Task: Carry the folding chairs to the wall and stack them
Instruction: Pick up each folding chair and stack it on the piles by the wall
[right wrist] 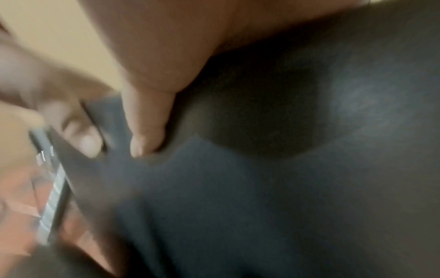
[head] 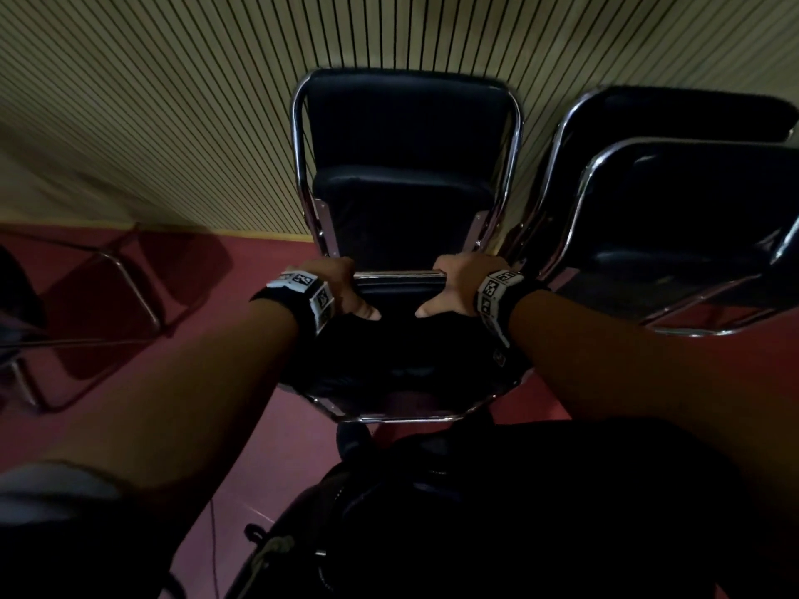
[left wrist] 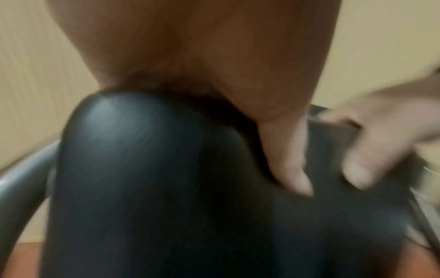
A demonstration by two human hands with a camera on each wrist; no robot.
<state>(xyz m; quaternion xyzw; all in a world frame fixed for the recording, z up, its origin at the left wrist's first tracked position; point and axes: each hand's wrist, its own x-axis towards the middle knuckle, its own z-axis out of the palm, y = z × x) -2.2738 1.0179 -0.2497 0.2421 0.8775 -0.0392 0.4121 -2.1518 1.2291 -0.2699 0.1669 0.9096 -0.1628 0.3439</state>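
A black padded chair (head: 406,118) with a chrome tube frame stands against the slatted wall (head: 173,101), its seat (head: 402,209) facing me. Just below it is a black pad (head: 402,361) edged by a chrome tube. My left hand (head: 341,291) and right hand (head: 454,291) grip the far edge of this pad, on either side of a chrome crossbar (head: 397,275). Both thumbs press on top of the pad and the fingers curl over its edge, out of sight. The left wrist view shows my left hand (left wrist: 285,150) on the pad (left wrist: 166,188). The right wrist view shows my right hand (right wrist: 147,122) on it (right wrist: 262,188). I cannot tell whether pad and wall chair are one chair.
Two more black chrome-framed chairs (head: 674,209) sit nested at the wall on the right, close to my right hand. Another chrome-framed chair (head: 125,278) stands at the left on the red floor (head: 268,447). My dark shoe (head: 276,551) is at the bottom.
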